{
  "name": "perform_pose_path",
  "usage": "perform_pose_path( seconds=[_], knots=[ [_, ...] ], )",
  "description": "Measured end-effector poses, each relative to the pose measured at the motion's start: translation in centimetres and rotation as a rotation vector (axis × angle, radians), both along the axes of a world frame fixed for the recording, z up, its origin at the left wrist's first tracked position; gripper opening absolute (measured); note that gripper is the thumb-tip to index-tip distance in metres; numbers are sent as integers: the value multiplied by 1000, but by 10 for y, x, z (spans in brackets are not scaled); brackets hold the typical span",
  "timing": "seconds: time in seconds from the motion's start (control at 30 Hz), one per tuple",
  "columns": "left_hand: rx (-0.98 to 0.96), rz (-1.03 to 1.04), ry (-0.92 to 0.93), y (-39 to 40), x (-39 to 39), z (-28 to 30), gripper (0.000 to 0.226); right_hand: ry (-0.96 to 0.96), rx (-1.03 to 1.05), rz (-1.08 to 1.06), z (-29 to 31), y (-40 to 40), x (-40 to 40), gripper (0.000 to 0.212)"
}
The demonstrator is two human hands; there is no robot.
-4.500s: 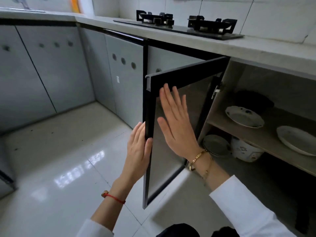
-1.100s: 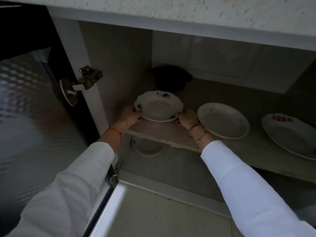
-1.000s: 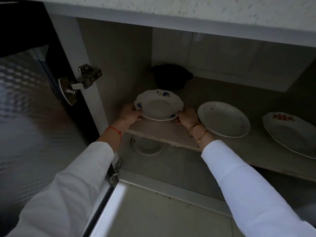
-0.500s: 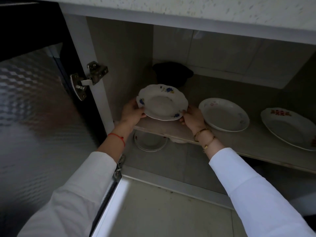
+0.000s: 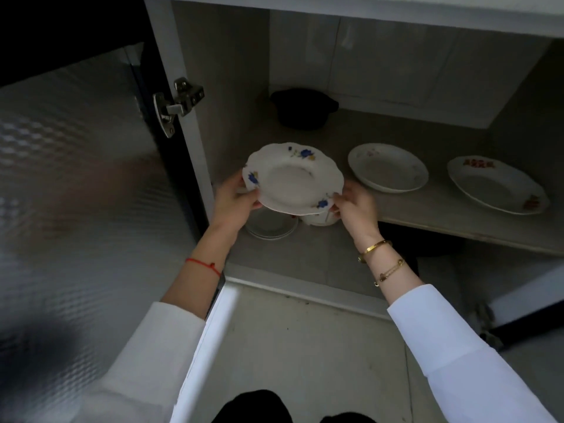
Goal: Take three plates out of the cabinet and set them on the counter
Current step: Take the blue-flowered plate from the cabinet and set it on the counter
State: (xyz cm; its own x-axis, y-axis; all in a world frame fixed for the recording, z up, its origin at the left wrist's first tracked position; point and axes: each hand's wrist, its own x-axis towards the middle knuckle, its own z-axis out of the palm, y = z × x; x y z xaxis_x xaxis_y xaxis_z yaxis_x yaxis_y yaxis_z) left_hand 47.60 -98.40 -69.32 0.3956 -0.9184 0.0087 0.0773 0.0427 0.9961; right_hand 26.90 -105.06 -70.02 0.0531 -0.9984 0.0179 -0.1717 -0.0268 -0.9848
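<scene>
**Blue-flower plate held at cabinet mouth, two plates on shelf**

Both hands gripped one plate. Left hand (image 5: 234, 200) pinched the blue-flowered plate (image 5: 293, 178) at its left rim, thumb on top, fingers curled under. Right hand (image 5: 354, 208) pinched the lower-right rim the same way. The plate sat at frame centre, face up, tilted a little toward the camera, near edge lower. It is round with a scalloped rim, so no long axis; blue flowers showed at the top, left and lower-right of the rim. It was off the shelf (image 5: 433, 209), hanging just in front of the shelf's left end.

The plain white plate (image 5: 388, 167) lay flat on the shelf, right of centre, apart from the held one. The red-flowered plate (image 5: 497, 185) lay flat further right, near the shelf's front edge. A black pot (image 5: 304, 109) stood at the back left of the shelf.

The cabinet side wall (image 5: 183, 148) stood close to the left hand, its hinge (image 5: 177, 103) in the upper left. The open door (image 5: 76, 193) filled the left of the frame. Below the held plate, on the cabinet floor, lay a stack of dishes (image 5: 270, 225) and a white pot (image 5: 319, 216), partly hidden. The counter's underside (image 5: 366, 10) ran along the top. Bare tiled floor (image 5: 305, 346) lay open at lower centre, between the sleeves.
</scene>
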Motion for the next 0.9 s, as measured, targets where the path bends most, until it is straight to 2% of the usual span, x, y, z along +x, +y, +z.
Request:
perform_pose_path(
  seconds=[0.27, 0.63, 0.9],
  knots=[
    [-23, -3, 15, 76, -30, -2, 39, 60, -6, 19, 0, 74, -37, 35],
    [-30, -37, -3, 137, -54, -15, 48, 96, -18, 26, -3, 142, -76, 32],
    [66, -1, -19, 162, -61, -15, 53, 138, -6, 17, -2, 169, -82, 34]
  ],
)
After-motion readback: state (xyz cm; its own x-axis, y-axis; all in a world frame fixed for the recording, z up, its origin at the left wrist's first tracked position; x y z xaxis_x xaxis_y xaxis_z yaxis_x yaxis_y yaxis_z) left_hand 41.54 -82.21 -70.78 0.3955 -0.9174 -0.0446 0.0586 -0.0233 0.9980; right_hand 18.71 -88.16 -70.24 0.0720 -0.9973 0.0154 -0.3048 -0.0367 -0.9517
